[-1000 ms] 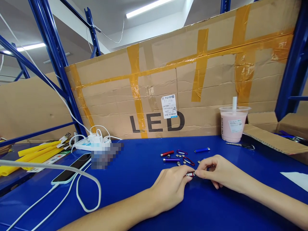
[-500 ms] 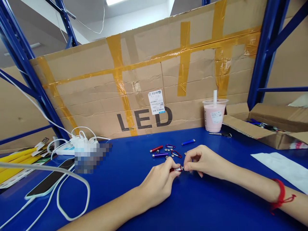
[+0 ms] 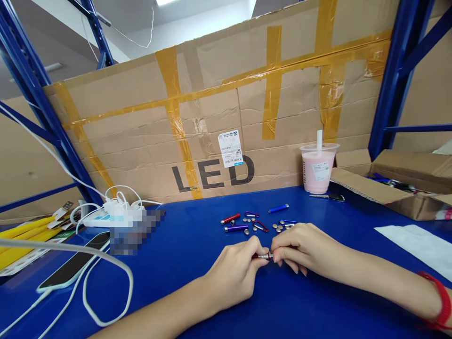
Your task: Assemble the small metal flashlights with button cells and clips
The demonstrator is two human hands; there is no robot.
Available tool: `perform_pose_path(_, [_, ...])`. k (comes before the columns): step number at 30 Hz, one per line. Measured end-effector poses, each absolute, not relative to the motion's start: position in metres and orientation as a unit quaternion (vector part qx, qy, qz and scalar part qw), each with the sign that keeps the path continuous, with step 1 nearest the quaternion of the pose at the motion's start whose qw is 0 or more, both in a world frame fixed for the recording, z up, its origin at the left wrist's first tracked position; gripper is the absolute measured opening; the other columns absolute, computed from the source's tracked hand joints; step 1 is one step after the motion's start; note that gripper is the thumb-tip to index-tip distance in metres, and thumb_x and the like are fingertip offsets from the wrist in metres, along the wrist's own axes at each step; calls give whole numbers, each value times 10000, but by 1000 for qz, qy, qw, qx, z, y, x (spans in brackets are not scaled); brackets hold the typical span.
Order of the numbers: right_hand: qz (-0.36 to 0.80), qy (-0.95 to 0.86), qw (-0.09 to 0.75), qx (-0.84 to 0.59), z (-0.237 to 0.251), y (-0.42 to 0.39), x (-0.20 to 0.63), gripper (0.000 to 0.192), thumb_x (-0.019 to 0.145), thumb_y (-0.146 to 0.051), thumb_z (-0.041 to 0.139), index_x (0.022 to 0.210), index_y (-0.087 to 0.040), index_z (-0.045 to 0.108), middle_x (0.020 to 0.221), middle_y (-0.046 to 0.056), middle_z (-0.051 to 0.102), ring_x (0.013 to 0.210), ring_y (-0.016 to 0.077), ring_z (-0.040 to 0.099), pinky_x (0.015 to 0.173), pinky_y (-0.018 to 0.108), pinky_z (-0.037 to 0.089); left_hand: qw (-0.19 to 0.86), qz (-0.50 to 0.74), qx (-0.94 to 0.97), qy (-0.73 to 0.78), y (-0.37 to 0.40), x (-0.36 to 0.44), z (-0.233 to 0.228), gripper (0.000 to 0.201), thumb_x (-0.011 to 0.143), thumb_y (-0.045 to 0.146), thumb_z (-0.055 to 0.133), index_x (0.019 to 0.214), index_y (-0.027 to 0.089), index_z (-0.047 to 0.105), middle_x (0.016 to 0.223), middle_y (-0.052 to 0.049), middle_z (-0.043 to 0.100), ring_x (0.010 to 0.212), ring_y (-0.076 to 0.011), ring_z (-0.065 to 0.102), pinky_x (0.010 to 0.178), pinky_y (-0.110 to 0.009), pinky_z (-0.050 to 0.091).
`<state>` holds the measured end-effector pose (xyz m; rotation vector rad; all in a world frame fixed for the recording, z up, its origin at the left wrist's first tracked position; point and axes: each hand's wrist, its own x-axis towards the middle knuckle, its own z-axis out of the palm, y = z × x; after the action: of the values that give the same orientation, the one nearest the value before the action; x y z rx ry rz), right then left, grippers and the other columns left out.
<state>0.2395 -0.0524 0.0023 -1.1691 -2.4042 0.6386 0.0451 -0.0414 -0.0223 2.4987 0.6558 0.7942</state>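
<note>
Mini flashlight (image 3: 264,256) lies level, long axis left-right; left hand (image 3: 236,273) and right hand (image 3: 306,247) pinch opposite ends.

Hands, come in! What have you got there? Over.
Left hand and right hand both grip one small red flashlight. Button batteries, more flashlights just behind. Nothing blocking.

Blue tabletop (image 3: 197,235), taped cardboard wall (image 3: 212,122), blue rack posts (image 3: 391,80), ceiling light (image 3: 165,2).
</note>
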Motion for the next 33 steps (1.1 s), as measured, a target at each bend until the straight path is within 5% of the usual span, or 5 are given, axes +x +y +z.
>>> perform_pose_path(12, [423, -744, 243, -456, -6, -54, 231, 420, 790, -509, 481, 607, -135, 527, 404, -29, 466, 345, 62, 444, 395, 143, 354, 164, 306, 903, 252, -38, 45, -25, 105, 864, 138, 386, 769, 176, 407, 766, -18, 579, 671, -125, 545, 622, -207, 411])
perform_pose_path(26, [455, -724, 273, -441, -13, -44, 233, 415, 750, -518, 514, 625, -123, 553, 376, -39, 467, 311, 50, 400, 391, 152, 331, 194, 302, 894, 268, -40, 46, -19, 284, 872, 142, 413, 1149, 206, 410, 943, -7, 641, 869, -142, 601, 754, -222, 452])
perform_pose_path(33, [460, -723, 279, -433, -14, -42, 233, 425, 732, -537, 526, 646, -121, 549, 372, -43, 459, 303, 48, 397, 376, 148, 304, 148, 314, 902, 258, -41, 46, -17, 309, 884, 156, 402, 1181, 203, 478, 1098, -31, 595, 991, -151, 568, 871, -245, 437])
